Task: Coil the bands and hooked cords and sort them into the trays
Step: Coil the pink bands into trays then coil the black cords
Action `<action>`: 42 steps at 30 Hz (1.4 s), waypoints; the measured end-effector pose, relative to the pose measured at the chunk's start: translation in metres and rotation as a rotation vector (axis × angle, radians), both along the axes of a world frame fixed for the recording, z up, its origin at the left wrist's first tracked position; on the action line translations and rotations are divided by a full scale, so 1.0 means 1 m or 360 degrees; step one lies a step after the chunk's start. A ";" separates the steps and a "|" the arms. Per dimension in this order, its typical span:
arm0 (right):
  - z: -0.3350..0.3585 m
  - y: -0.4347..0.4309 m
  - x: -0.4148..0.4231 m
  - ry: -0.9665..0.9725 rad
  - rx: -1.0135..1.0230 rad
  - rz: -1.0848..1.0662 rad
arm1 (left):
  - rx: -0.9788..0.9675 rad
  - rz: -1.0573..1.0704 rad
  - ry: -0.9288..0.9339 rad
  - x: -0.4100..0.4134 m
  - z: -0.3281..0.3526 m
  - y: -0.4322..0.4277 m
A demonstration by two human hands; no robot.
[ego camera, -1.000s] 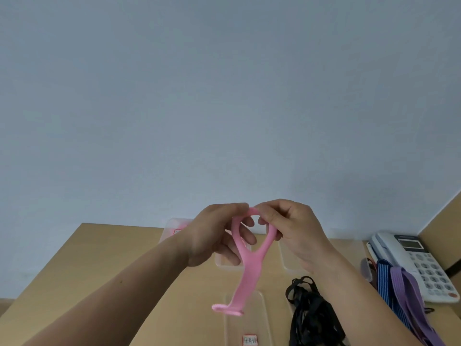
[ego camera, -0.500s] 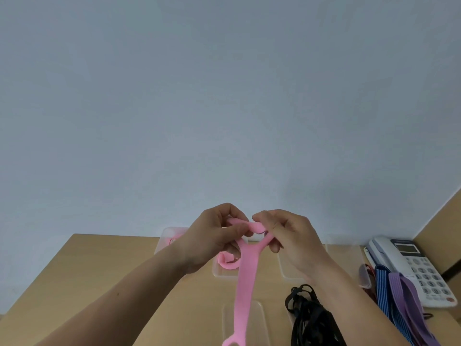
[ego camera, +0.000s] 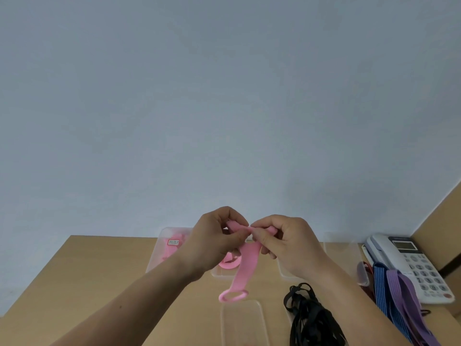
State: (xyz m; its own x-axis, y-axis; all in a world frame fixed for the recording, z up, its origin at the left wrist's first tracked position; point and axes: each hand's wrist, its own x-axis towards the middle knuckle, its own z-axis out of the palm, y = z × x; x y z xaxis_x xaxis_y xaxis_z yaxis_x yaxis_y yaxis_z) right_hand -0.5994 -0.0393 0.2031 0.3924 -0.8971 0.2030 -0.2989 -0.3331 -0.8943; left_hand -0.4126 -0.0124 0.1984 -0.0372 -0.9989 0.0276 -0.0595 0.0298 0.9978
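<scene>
I see the pink band (ego camera: 245, 267) held up above the middle of the tabletop (ego camera: 99, 283), its top end stretched between the two hands. The left hand (ego camera: 214, 243) pinches that end with thumb and curled fingers, and the right hand (ego camera: 291, 243) pinches the same stretch from the other side, fingertips almost meeting the left's. The rest of the band hangs down toward me, and its looped lower end dangles just above the far rim of a clear near tray (ego camera: 242, 325). Both forearms reach in from the near edge, wrists raised, hands clear of the tabletop.

Behind the hands stand more clear trays. The far-left tray (ego camera: 156, 258) holds pink pieces and bears a small red-edged label. A middle tray (ego camera: 219, 274), partly hidden by the left hand, has a pink coil (ego camera: 228, 265) in it. A third tray (ego camera: 336, 245) stands to the right.

A heap of black cords (ego camera: 311, 318) lies right of the near tray, under the right forearm. Farther right lie a blue striped band (ego camera: 384, 293) and a purple band (ego camera: 405, 293), which reach the near edge. A white telephone (ego camera: 409, 260) sits at the far right against a wooden partition (ego camera: 444, 233). The left half of the tabletop gives open room. A plain wall (ego camera: 224, 96) closes the far edge.
</scene>
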 end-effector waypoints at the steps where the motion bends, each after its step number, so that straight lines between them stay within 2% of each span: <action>1: -0.001 0.000 0.001 -0.0001 -0.0064 -0.0027 | 0.0037 -0.0010 0.0027 -0.001 0.002 0.000; 6: -0.008 0.001 0.003 0.0161 -0.0497 -0.0136 | 0.0393 -0.0180 0.0230 -0.002 0.011 0.004; 11: -0.017 0.002 0.002 0.0206 -0.0747 -0.0164 | 0.0439 -0.0158 0.0287 -0.003 0.012 0.005; 13: -0.018 0.002 0.002 0.0140 -0.0631 -0.0123 | 0.0376 -0.0118 0.0289 -0.002 0.010 0.005; 19: -0.022 0.004 0.001 -0.0286 0.0165 -0.0053 | 0.0167 0.0019 0.0143 -0.002 0.008 0.006; 24: -0.019 0.006 0.004 -0.0456 0.0338 0.0086 | -0.0062 0.0053 -0.0081 -0.003 0.007 0.009; 27: -0.020 0.006 0.003 -0.0413 0.0245 0.0038 | -0.0098 0.0066 -0.0138 -0.005 0.008 0.012; 31: -0.017 0.008 0.001 -0.0443 0.0161 0.0029 | 0.0134 -0.0006 -0.0075 -0.003 0.010 0.012; 35: -0.017 0.011 -0.003 -0.0337 0.0091 0.0078 | 0.0294 -0.0181 -0.0043 0.000 0.015 0.014; 42: -0.014 0.017 -0.004 0.0018 -0.0417 -0.0086 | 0.0497 -0.0462 0.0191 -0.001 0.021 0.018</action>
State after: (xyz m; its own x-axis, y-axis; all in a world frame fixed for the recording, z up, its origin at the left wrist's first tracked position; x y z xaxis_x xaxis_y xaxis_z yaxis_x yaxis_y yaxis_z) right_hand -0.6032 -0.0219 0.1891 0.3490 -0.8341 0.4271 -0.3323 -0.5363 -0.7759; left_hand -0.4131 0.0053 0.2195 -0.3324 -0.9087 -0.2527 0.0235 -0.2758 0.9609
